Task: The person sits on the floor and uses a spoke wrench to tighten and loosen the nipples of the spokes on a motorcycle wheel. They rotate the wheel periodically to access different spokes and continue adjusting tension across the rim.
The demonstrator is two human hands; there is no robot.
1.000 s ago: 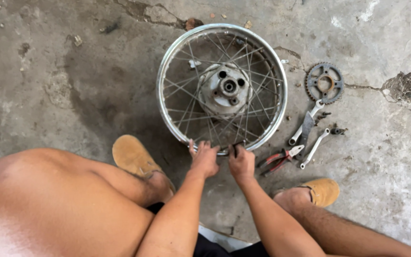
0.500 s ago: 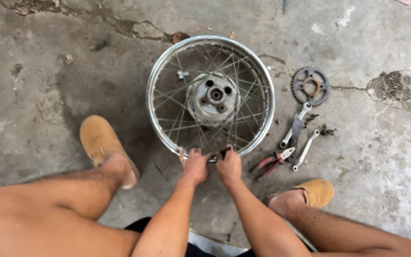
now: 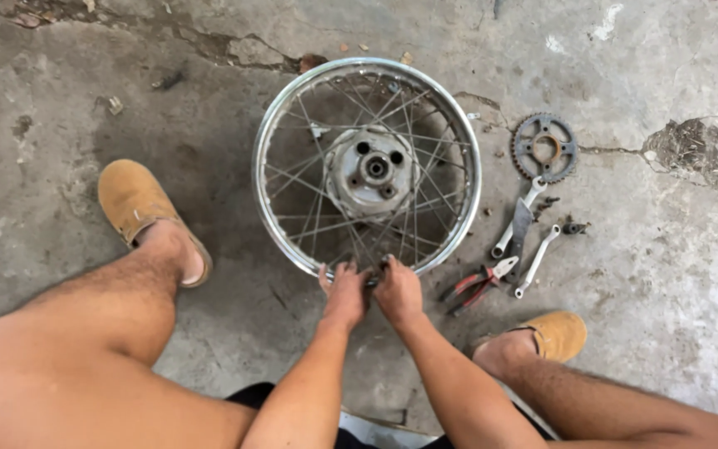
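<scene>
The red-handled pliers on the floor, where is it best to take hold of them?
Probably by the two red handles, coming from above on the near-left side. The pliers lie flat with the handles toward the person and the metal nose toward the wrenches.

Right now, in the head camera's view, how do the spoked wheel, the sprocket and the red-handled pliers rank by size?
1. Spoked wheel, by far the largest.
2. and 3. Sprocket and red-handled pliers look about alike, so I won't rank them.

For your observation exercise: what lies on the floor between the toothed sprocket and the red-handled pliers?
In the head view, two metal wrenches lie between the sprocket and the pliers, with a few small dark bolts beside them.
</scene>
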